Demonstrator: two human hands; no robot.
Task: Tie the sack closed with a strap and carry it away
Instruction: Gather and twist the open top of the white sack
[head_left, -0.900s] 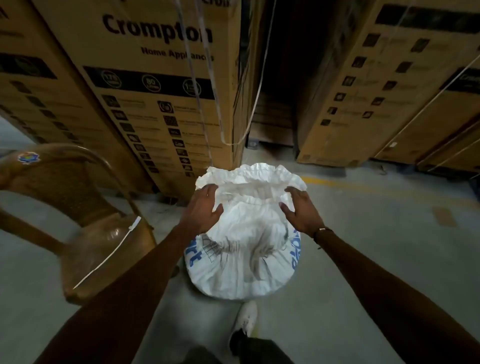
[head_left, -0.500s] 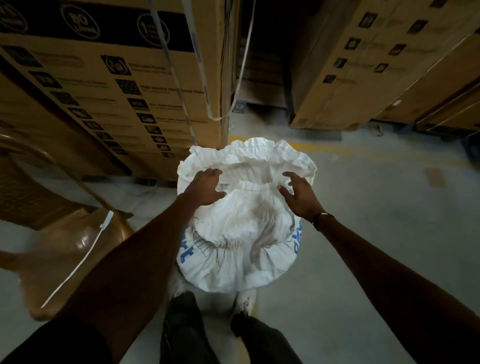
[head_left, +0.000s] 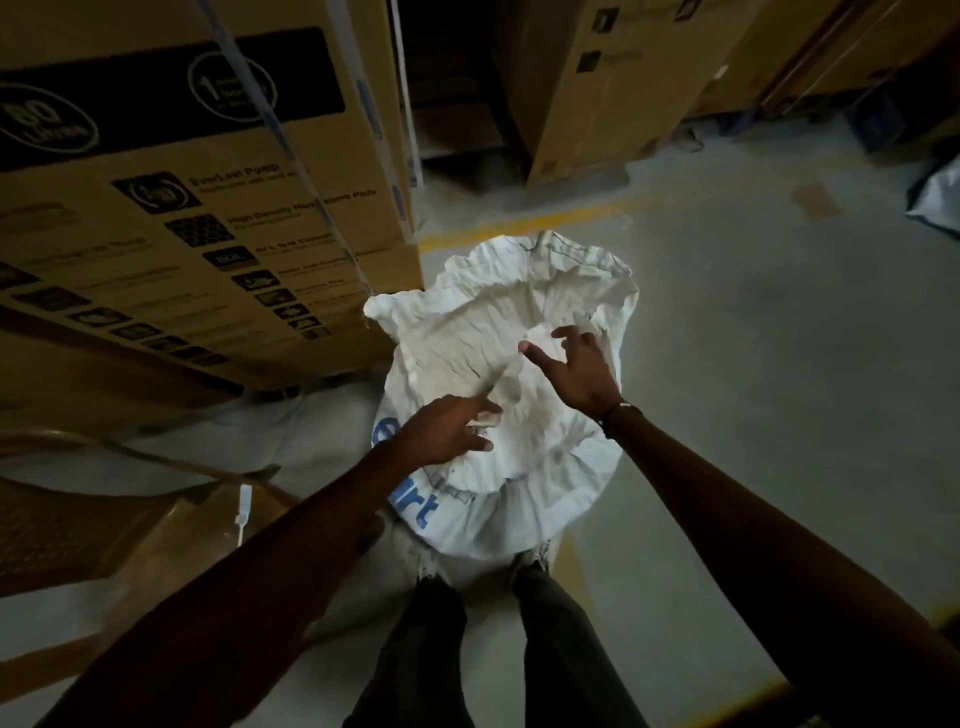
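A white woven sack (head_left: 498, 499) with blue lettering stands on the floor in front of my feet, its crumpled mouth spread wide at the top. My left hand (head_left: 447, 428) hovers over the sack's near left side, fingers apart, fingertips touching the fabric. My right hand (head_left: 576, 371) reaches over the middle of the mouth, fingers spread, holding nothing. A white plastic strap (head_left: 243, 512) lies on the seat of a brown chair to the left, apart from both hands.
A tall printed cardboard box (head_left: 197, 208) stands just left of the sack, more boxes (head_left: 623, 88) behind. The brown plastic chair (head_left: 104, 525) sits at lower left. Concrete floor with a yellow line (head_left: 519, 226) extends right. A pale bag (head_left: 935, 197) lies at the far right edge.
Both hands have let go of the sack's sides and moved inward over its mouth. My view has tilted down and shifted right; the sack now appears more to the right.
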